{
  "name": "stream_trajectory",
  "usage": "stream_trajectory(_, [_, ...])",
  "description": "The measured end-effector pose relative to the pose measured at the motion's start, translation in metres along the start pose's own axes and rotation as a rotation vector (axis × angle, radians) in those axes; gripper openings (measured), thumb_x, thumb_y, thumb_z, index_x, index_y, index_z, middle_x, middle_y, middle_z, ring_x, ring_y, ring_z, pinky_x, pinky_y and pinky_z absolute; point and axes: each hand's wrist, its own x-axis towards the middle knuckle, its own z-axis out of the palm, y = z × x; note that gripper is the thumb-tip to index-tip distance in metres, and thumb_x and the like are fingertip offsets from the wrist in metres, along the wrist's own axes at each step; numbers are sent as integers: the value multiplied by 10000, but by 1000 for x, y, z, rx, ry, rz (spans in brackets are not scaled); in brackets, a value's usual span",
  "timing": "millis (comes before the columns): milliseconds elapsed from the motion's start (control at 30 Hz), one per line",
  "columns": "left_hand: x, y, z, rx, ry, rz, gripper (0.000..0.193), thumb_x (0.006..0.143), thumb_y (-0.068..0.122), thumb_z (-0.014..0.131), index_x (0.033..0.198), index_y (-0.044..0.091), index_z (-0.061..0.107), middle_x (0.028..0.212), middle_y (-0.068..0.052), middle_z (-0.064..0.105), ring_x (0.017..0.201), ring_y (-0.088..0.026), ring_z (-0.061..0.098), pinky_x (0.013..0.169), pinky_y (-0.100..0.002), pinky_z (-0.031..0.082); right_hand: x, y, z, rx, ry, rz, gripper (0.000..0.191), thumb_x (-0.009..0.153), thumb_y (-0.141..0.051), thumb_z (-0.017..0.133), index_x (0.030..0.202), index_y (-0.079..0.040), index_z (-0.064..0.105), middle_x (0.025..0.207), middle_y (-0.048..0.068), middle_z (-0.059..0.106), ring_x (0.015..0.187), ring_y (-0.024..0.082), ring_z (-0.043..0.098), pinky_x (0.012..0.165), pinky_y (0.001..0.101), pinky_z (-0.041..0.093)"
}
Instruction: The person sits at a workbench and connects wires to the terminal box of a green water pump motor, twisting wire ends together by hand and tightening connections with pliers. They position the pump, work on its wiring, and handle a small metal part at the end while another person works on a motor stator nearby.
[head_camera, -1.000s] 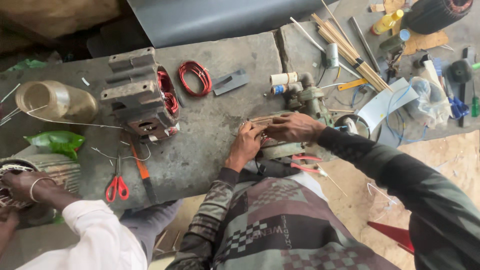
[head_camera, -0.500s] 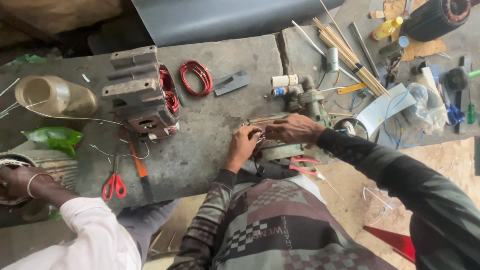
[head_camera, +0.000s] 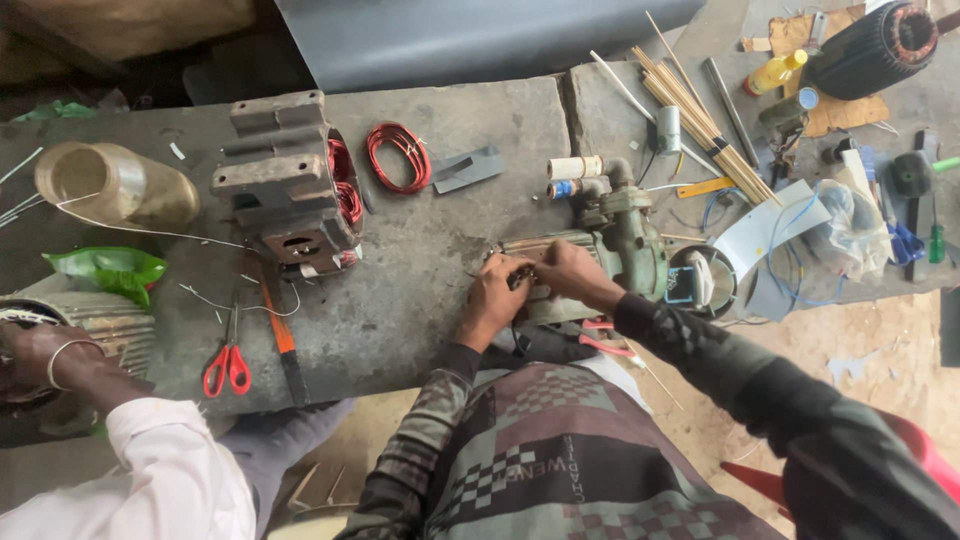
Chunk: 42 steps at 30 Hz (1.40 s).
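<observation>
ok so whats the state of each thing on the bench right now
left hand: fingers on the pump's end
right hand: fingers on the pump
pump: lying on its side
stator: open, red windings showing
scissors: shut, flat
jar: on its side, open
yellow bottle: lying down, capped
red coil: loose, flat

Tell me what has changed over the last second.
Little has. Both hands, left hand and right hand, stay together on the near end of the green pump motor, fingers shifting only slightly. The co-worker's hand stays on the ribbed motor housing. Red scissors and red wire coil lie unmoved.
</observation>
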Motion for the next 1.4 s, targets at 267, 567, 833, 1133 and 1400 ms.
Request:
stream_trajectory(267, [1, -6, 12, 8, 84, 97, 148, 838, 119, 760, 980, 79, 780, 988, -149, 722, 996, -350, 666, 923, -428, 516, -7, 18, -21, 246, -187, 17, 251, 957, -260, 641, 1033, -33, 719, 857, 92, 763, 678, 155, 725, 543, 339, 521])
stream_trajectory(567, [-1, 6, 11, 30, 85, 51, 89, 812, 159, 775, 879, 101, 778, 896, -125, 712, 900, -315, 667, 879, -423, 519, -33, 41, 7, 231, 185, -218, 272, 902, -197, 724, 1101, -14, 755, 920, 114, 795, 776, 171, 735, 708, 313, 578])
stream_trajectory(833, [11, 8, 15, 111, 113, 3, 76, 766, 133, 790, 821, 91, 759, 850, -135, 696, 866, -331, 670, 835, -429, 526, -26, 27, 14, 156, 292, -244, 199, 837, -187, 778, 991, -63, 801, 896, 117, 784, 767, 196, 754, 704, 321, 563])
stream_trajectory(1133, [-2, 27, 15, 219, 230, 86, 156, 792, 93, 779, 882, 18, 676, 906, -160, 672, 904, -408, 629, 815, -486, 495, -24, 19, -24, -182, 162, -771, 263, 839, -170, 763, 1090, -99, 727, 1108, 97, 715, 919, 335, 709, 749, 423, 569])
stream_trajectory(1400, [6, 12, -4, 80, 97, 139, 196, 788, 126, 824, 933, 26, 739, 942, -164, 714, 897, -366, 689, 799, -426, 543, -9, 14, -42, -259, 70, -959, 208, 859, -147, 753, 1065, -130, 731, 1083, 66, 720, 924, 338, 709, 761, 423, 578])
